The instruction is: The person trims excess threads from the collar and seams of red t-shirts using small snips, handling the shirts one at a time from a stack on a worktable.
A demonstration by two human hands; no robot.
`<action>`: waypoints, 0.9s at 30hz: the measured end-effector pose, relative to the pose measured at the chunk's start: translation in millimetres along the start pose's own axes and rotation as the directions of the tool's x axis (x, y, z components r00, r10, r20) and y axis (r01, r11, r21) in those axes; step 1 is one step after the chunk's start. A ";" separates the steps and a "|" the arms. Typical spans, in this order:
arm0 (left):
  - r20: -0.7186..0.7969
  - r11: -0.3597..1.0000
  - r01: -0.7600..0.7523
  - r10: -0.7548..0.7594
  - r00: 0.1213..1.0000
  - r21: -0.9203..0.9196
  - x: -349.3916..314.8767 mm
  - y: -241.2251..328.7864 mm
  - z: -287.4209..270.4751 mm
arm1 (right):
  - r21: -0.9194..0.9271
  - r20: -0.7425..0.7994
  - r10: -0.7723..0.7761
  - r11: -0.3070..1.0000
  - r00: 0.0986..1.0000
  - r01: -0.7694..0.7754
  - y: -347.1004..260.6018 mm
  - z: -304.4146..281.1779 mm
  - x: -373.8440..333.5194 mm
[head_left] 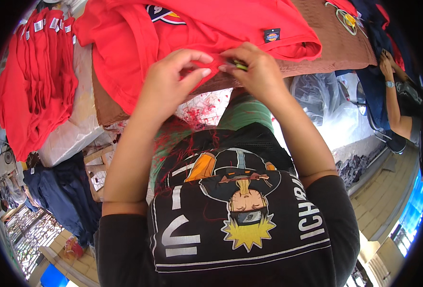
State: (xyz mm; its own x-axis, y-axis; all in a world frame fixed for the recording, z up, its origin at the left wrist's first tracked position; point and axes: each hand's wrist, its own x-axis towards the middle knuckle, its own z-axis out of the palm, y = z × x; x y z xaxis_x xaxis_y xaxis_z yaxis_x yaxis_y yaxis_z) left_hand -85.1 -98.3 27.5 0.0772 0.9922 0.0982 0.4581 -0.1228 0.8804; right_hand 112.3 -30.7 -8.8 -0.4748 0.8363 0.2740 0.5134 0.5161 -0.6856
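Note:
A red garment (192, 28) lies spread on the brown-covered table (326, 43) in front of me, a small dark label sewn near its hem. My left hand (166, 81) pinches the red hem between thumb and fingers. Right beside it, my right hand (257, 71) grips the same hem and holds a small green-yellow tool (240, 65), only its tip showing between the fingers. Loose red threads (192, 117) lie on my lap below the hands.
A stack of folded red garments (34, 81) sits at the left on a clear plastic bag. Dark blue clothes (63, 191) hang lower left. Another person's arm with a wristwatch (390, 86) rests at the right beside dark garments. Plastic bags (326, 100) lie under the table edge.

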 end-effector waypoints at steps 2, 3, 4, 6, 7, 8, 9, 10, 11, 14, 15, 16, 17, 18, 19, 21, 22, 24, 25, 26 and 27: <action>-0.048 0.999 0.036 -0.035 0.998 0.020 4.9 -12.3 20.0 | -0.031 0.008 -0.004 0.999 1.000 0.005 -2.3 8.5 -1.3; -0.072 0.998 0.053 -0.051 0.996 0.027 6.0 -16.6 25.7 | -0.003 -0.016 -0.018 1.000 1.000 0.018 1.0 9.8 -1.1; -0.099 0.998 0.056 -0.055 0.994 0.009 6.3 -18.4 28.1 | 0.087 0.000 0.031 0.996 1.000 -0.031 2.2 8.3 -1.7; -0.152 0.998 0.063 -0.067 0.986 -0.025 6.6 -21.1 30.4 | 0.262 0.046 0.126 0.956 0.991 -0.134 4.4 4.6 -2.2; -0.112 0.998 0.057 -0.057 0.992 0.005 6.7 -22.8 29.3 | 0.271 0.073 0.137 0.950 0.988 -0.152 2.4 2.2 -2.5; -0.073 0.998 0.050 -0.048 0.996 0.034 6.3 -24.9 27.3 | 0.279 0.101 0.148 0.945 0.984 -0.170 -1.5 -1.2 -3.3; -0.031 0.997 0.039 -0.037 0.999 0.063 6.6 -25.6 26.1 | 0.286 0.125 0.158 0.939 0.979 -0.188 -3.7 -3.7 -3.9; -0.018 0.997 0.028 -0.027 0.999 0.079 7.4 -25.1 25.6 | 0.318 0.121 0.154 0.930 0.981 -0.185 -1.9 -3.5 -3.2; -0.006 0.995 0.016 -0.016 1.000 0.094 8.4 -23.8 24.8 | 0.349 0.117 0.149 0.919 0.982 -0.181 1.3 -2.6 -1.8; 0.023 0.995 -0.012 0.009 1.000 0.101 10.1 -23.1 21.6 | 0.353 0.083 0.073 0.931 0.994 -0.098 -2.5 -5.8 2.9; 0.033 0.995 -0.022 0.018 0.999 0.096 11.3 -23.1 20.8 | 0.336 0.068 0.038 0.940 0.997 -0.059 -4.9 -7.2 4.5; 0.009 0.987 -0.088 0.088 0.996 0.132 12.9 -24.8 21.4 | 0.339 0.058 0.032 0.940 0.998 -0.050 -5.7 -6.9 5.9; -0.013 0.973 -0.154 0.158 0.987 0.170 14.7 -28.1 22.7 | 0.341 0.048 0.027 0.939 0.998 -0.042 -6.3 -6.1 7.9; -0.033 0.954 -0.214 0.226 0.974 0.209 15.9 -29.5 23.5 | 0.344 0.040 0.021 0.938 0.999 -0.034 -7.0 -4.8 9.2; -0.032 0.940 -0.251 0.265 0.964 0.232 17.4 -28.5 24.2 | 0.320 0.092 0.040 0.945 0.995 -0.067 -11.0 -6.1 11.3; -0.026 0.905 -0.324 0.343 0.939 0.275 20.8 -23.6 25.8 | 0.264 0.192 0.082 0.956 0.978 -0.132 -20.4 -11.6 15.2; -0.002 0.927 -0.284 0.293 0.956 0.244 22.0 -25.8 25.4 | 0.203 0.202 0.097 0.969 0.974 -0.139 -18.7 -12.0 16.0; 0.048 0.963 -0.196 0.190 0.981 0.184 24.1 -31.1 22.3 | 0.080 0.223 0.130 0.985 0.966 -0.151 -12.4 -13.5 19.3; 0.066 0.984 -0.113 0.104 0.992 0.139 24.3 -30.5 20.2 | 0.089 0.190 0.109 0.988 0.976 -0.128 -12.0 -16.4 17.8; 0.088 0.995 -0.027 0.019 0.996 0.094 25.3 -27.6 16.9 | 0.098 0.157 0.088 0.990 0.984 -0.104 -12.4 -21.0 15.4; 0.112 0.997 0.063 -0.068 0.991 0.051 25.2 -25.0 14.2 | 0.107 0.126 0.066 0.991 0.990 -0.080 -11.3 -24.3 12.9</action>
State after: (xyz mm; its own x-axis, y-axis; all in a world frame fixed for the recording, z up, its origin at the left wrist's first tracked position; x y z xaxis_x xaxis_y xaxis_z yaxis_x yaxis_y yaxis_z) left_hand -82.0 -70.6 1.5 0.1447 0.9894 -0.0150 0.5063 -0.0610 0.8602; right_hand 117.7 -21.2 18.8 -0.5262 0.8387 0.1407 0.4706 0.4250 -0.7733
